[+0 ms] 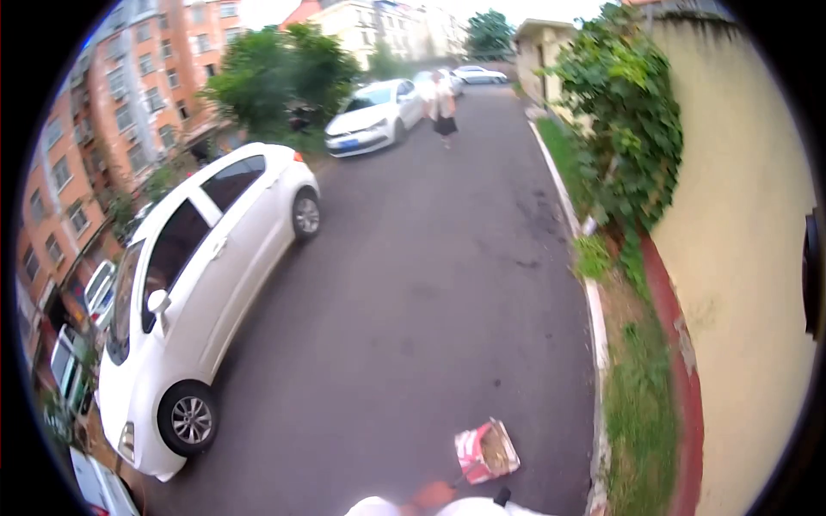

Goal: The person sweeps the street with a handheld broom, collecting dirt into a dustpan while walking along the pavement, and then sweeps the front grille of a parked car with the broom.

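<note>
Low in the head view, a red and white scoop-like container [488, 451] lies on the asphalt, its open side showing brownish material inside. A blurred reddish-orange object [433, 494] is just left of it, with a thin dark line between the two. Two white rounded shapes [374, 507] are cut off by the bottom edge; whether they are gloves, sleeves or other clothing, I cannot make out. A small dark piece [503, 496] shows at the right one. No fingers of my left or right hand show, so what they hold is hidden.
A white car [215, 258] is parked on the left, with another white car [374, 116] farther on. A person [443, 107] is on the road ahead. A white curb [597, 344], grass [641, 421] and a yellowish wall [740, 284] with a leafy vine [624, 120] line the right.
</note>
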Demonstrator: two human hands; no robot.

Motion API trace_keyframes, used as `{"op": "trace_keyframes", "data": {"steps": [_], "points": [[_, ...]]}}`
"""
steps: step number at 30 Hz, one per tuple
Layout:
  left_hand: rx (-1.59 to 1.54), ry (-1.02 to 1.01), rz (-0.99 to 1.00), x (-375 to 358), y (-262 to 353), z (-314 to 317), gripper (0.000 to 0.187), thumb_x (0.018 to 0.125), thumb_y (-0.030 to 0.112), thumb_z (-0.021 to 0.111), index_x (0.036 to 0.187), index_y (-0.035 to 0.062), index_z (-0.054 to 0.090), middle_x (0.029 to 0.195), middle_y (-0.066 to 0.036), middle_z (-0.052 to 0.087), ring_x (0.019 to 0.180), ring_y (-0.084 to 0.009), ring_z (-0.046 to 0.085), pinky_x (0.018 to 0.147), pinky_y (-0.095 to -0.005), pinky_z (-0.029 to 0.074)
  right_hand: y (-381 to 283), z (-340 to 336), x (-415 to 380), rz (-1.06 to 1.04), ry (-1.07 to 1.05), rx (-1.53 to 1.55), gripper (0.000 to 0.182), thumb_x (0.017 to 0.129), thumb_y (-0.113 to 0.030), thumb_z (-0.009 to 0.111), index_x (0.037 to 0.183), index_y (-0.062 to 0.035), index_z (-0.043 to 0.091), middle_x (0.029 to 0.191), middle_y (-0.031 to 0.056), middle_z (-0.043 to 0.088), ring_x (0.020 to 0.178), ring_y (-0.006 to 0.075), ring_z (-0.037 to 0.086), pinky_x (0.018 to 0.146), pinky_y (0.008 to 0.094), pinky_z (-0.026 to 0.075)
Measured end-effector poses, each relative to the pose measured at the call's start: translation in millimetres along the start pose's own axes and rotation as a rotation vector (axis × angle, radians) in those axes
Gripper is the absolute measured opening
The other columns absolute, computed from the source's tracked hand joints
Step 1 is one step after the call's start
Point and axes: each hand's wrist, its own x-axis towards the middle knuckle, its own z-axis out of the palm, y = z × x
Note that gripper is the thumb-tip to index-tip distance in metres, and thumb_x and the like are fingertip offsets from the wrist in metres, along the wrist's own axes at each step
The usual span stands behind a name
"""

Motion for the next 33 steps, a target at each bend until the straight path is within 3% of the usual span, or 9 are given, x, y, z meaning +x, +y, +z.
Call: {"op": "trace_keyframes", "data": {"steps": [3, 5, 10, 14, 19, 23, 24, 26, 33], "points": [[-0.362, 0.018, -0.478, -23, 80, -99, 0.028, 0.087, 0.023, 0.053, 0.1, 0.0035, 0.069, 0.104, -0.025, 0.066, 0.095, -0.041, 0.063, 0.085, -0.0473, 0.05, 36, -25, -16, 0.021, -0.023, 0.07, 0.023, 0.091, -0.027, 0.062, 0.075, -0.0107, 0.063, 0.062, 0.0005, 0.06, 0.05, 0.015, 0.053, 0.049, 0.031, 0.044], [0.044, 0.169, -0.048, -18, 39, -66, 0.026, 0.088, 0.021, 0.054, 0.089, -0.0022, 0.067, 0.081, -0.022, 0.067, 0.077, -0.037, 0.065, 0.073, -0.0451, 0.051, 63, -41, -29, 0.059, -0.03, 0.124, 0.022, 0.091, -0.027, 0.062, 0.076, -0.0108, 0.063, 0.063, 0.0003, 0.061, 0.051, 0.0147, 0.054, 0.05, 0.0307, 0.044], [-0.583, 0.357, -0.393, -15, -83, 40, 0.025, 0.085, 0.023, 0.053, 0.066, 0.006, 0.057, 0.049, -0.003, 0.046, 0.04, -0.0173, 0.041, 0.038, -0.0381, 0.034, 83, -90, -26, 0.171, 0.005, 0.195, 0.021, 0.09, -0.026, 0.063, 0.076, -0.011, 0.064, 0.064, -0.0001, 0.062, 0.053, 0.0141, 0.056, 0.052, 0.0298, 0.045], [-0.754, 0.366, -0.726, -16, -104, 36, 0.026, 0.085, 0.024, 0.052, 0.063, 0.0091, 0.051, 0.047, 0.001, 0.036, 0.036, -0.0146, 0.029, 0.036, -0.0328, 0.023, 103, -171, 84, 0.169, -0.149, 0.032, 0.021, 0.094, -0.024, 0.06, 0.084, -0.0066, 0.066, 0.071, 0.0061, 0.068, 0.054, 0.019, 0.062, 0.051, 0.0348, 0.052], [-0.937, 0.411, -0.962, -26, -81, -2, 0.028, 0.085, 0.027, 0.049, 0.065, 0.0084, 0.051, 0.047, 0.001, 0.034, 0.037, -0.0151, 0.027, 0.037, -0.0336, 0.023, 2, -146, 106, 0.302, 0.184, 0.128, 0.015, 0.09, -0.019, 0.063, 0.081, -0.0072, 0.064, 0.065, 0.004, 0.063, 0.052, 0.0183, 0.059, 0.05, 0.0324, 0.048], [-1.405, 0.537, -1.396, -18, -19, -62, 0.023, 0.091, 0.024, 0.052, 0.083, 0.0059, 0.063, 0.062, -0.004, 0.051, 0.051, -0.0187, 0.048, 0.044, -0.0363, 0.039, -85, -149, 116, 0.181, 0.036, -0.345, 0.015, 0.089, -0.017, 0.063, 0.082, -0.004, 0.066, 0.067, 0.007, 0.065, 0.053, 0.0198, 0.059, 0.05, 0.0328, 0.047], [-1.427, 0.571, -1.426, -7, 9, -90, 0.023, 0.092, 0.023, 0.053, 0.087, 0.0052, 0.066, 0.065, -0.006, 0.055, 0.054, -0.0196, 0.054, 0.046, -0.037, 0.043, -112, -151, 113, 0.004, -0.053, -0.642, 0.015, 0.088, -0.016, 0.065, 0.081, -0.0026, 0.065, 0.064, 0.007, 0.063, 0.051, 0.0208, 0.058, 0.049, 0.0328, 0.046], [-1.391, 0.64, -1.363, 10, 26, -105, 0.023, 0.092, 0.026, 0.052, 0.083, 0.0076, 0.064, 0.062, 0.0, 0.048, 0.048, -0.0129, 0.043, 0.04, -0.0295, 0.035, -148, -137, 126, 0.255, 0.165, -0.155, 0.015, 0.085, -0.015, 0.069, 0.077, -0.003, 0.064, 0.061, 0.0061, 0.061, 0.049, 0.0182, 0.056, 0.047, 0.0317, 0.045], [-1.258, 0.614, -1.312, 82, 0, -147, 0.021, 0.093, 0.021, 0.05, 0.08, 0.0076, 0.059, 0.062, -0.001, 0.048, 0.051, -0.0132, 0.043, 0.043, -0.0282, 0.036, -273, -113, 188, 0.251, 0.211, -0.221, 0.023, 0.086, -0.021, 0.07, 0.069, -0.0065, 0.062, 0.06, 0.0039, 0.058, 0.049, 0.0164, 0.055, 0.045, 0.0304, 0.042]]}}
